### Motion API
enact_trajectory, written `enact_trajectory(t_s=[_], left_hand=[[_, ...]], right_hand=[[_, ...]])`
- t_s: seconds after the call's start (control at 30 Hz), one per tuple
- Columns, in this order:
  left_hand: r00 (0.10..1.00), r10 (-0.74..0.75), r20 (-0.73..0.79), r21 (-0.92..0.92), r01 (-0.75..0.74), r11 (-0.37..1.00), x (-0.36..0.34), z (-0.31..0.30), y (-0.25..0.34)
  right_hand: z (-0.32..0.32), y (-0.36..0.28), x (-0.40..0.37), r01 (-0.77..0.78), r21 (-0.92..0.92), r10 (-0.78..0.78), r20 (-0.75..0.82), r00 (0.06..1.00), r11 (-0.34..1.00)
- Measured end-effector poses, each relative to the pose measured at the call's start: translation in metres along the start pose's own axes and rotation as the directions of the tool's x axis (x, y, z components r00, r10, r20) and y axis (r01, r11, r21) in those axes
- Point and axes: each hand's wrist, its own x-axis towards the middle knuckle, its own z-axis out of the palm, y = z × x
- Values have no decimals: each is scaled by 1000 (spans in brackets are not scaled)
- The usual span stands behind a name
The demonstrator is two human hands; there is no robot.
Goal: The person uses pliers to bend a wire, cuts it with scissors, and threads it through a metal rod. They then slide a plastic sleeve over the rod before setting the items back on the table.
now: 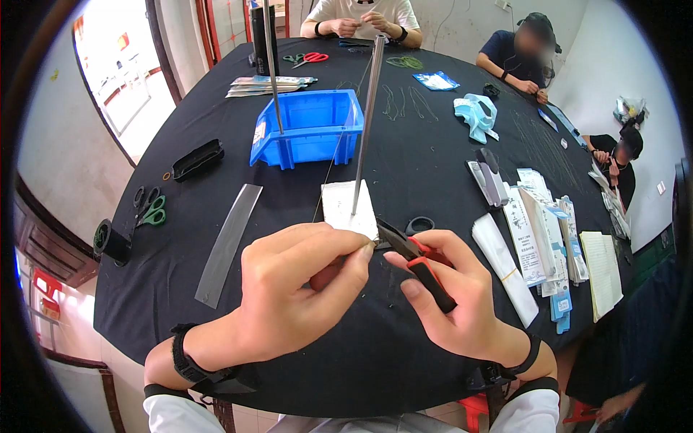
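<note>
"Pinching thumb against forefinger, the left hand [299, 281] has something tiny at its tips, too small for me to name. And the right?"

"The right hand [462, 289] is wrapped round pliers with red-and-black handles [432, 283], their dark nose pointing at the left fingertips. Whether the nose is open, I can't tell."

"Just beyond the fingers?"

"A flat white rectangular block [338, 205], with a slim silvery metal rod [368, 123] rising from it at a slight tilt. A long translucent grey strip [229, 247] lies left of it on the black cloth [426, 187]."

"Over to the right, I see a folded white sheet bundle [505, 267] beside printed paper packets [530, 231]."

"Past the block sits an open blue plastic bin [317, 148], and farther off, red-handled scissors [312, 58]."

"At the far edge, a person in a white shirt [361, 18] works with both hands raised together."
</note>
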Motion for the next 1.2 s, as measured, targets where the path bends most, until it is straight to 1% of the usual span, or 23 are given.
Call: enact_trajectory(t_s=[0.17, 0.4, 0.5, 0.6, 0.67, 0.8, 0.9, 1.03, 1.13, 1.2], left_hand=[[997, -28, -73, -17, 27, 999, -2, 3, -3], [998, 0, -55, -3, -1, 1000, -1, 1, 1], [999, 9, -46, -16, -10, 1000, -1, 2, 0], [1000, -2, -16, -17, 2, 1000, -2, 2, 0], [1000, -14, 27, -19, 14, 1000, -3, 0, -1], [999, 32, 37, 17, -33, 999, -1, 1, -1], [996, 79, 36, 55, -81, 995, 0, 2, -4], [992, 127, 20, 97, -128, 987, 0, 3, -3], [983, 186, -2, 113, -184, 976, -1, 6, -6], [978, 209, -4, 122, -207, 971, 0, 6, -6]], right_hand=[[-1, -5, 0, 23, -89, -24, -2, 1000, 996], [2, -7, -1, 79, -198, -78, 8, 997, 977], [3, -3, -2, 132, -226, -133, 10, 991, 965], [4, -1, -4, 116, -159, -117, 3, 993, 980], [3, -1, -3, 57, -56, -56, 22, 998, 997], [-4, 2, -1, -23, 98, 16, 75, 997, 995], [-5, 2, 0, -48, 89, 44, 43, 998, 995], [-2, 4, -1, 32, -130, -34, -12, 999, 991], [0, 8, 0, 81, -188, -92, -51, 994, 979], [0, 8, 0, 73, -192, -83, -47, 995, 979]])
